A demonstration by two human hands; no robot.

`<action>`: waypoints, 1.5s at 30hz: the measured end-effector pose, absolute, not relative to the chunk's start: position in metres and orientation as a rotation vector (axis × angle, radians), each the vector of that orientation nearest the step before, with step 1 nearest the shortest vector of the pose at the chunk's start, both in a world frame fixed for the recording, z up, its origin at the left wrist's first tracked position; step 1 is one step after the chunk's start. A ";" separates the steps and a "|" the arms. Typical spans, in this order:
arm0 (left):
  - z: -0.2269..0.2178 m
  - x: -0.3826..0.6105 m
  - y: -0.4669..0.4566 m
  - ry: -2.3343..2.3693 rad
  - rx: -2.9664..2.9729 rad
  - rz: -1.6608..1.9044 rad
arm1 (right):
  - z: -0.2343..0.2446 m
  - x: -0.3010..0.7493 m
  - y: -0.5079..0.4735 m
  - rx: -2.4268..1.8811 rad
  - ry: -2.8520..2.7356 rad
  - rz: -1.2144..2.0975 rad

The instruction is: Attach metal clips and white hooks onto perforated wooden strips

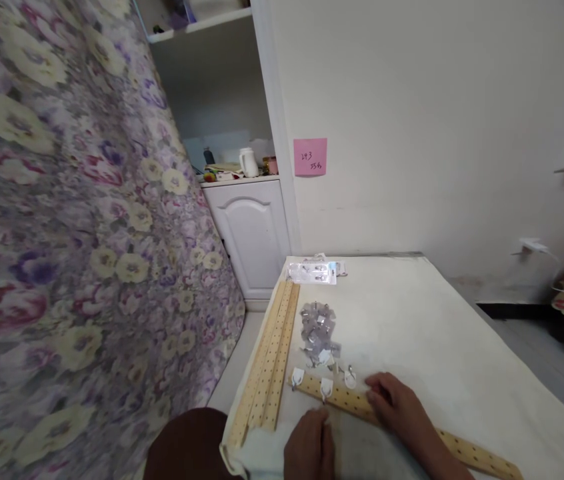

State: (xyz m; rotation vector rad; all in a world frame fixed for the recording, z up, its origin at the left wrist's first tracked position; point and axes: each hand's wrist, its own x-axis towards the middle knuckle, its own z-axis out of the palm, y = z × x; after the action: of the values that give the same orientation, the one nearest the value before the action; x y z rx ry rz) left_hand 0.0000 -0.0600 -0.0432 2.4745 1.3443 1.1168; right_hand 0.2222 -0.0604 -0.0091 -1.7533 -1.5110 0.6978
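A light wooden strip with drilled holes [477, 455] lies slantwise across the near part of the table. My right hand [398, 403] is over its middle, with bent fingers closed at the strip. Two white hooks sit on the left part of the strip: one hook [298, 377] at its end, another hook [327, 387] further along. A third white hook [351, 377] is just beyond the strip's far edge. My left hand [309, 445] is closed near the strip's near side, fingers curled; what they hold, if anything, is hidden.
A pile of clear-backed hooks [318, 327] lies beyond the strip. Several more perforated strips [269, 363] run along the table's left edge. Packaged hooks [312, 272] lie at the far end of the cloth-covered table [412, 320]. A floral curtain [87, 267] hangs at left.
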 end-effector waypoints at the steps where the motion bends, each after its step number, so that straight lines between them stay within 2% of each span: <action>1: -0.044 0.000 -0.060 1.333 2.492 1.127 | -0.007 0.223 -0.054 -1.743 -1.505 0.692; 12: -0.069 0.003 -0.053 1.368 2.580 1.243 | -0.007 0.201 -0.001 -1.879 -1.375 0.693; 18: -0.057 0.005 -0.056 1.326 2.533 1.257 | -0.016 0.216 -0.006 -1.701 -1.323 0.843; 26: -0.034 0.002 -0.063 1.231 2.503 1.206 | 0.002 0.223 -0.038 -1.279 -1.034 1.141; 30: -0.034 0.017 -0.075 1.174 2.265 1.138 | 0.008 0.224 -0.050 -1.167 -0.977 1.247; 39: -0.010 0.074 -0.076 0.967 1.267 1.036 | 0.004 0.222 -0.068 -1.101 -0.982 1.359; 45: 0.000 0.080 -0.072 1.013 1.159 1.006 | 0.004 0.228 -0.072 -1.090 -1.089 1.278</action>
State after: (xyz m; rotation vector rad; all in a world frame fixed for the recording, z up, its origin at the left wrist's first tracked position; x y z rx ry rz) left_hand 0.0803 -0.0722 0.0004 1.1591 1.0131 1.0059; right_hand 0.2282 -0.0715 0.0038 -1.0899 -1.0889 1.2778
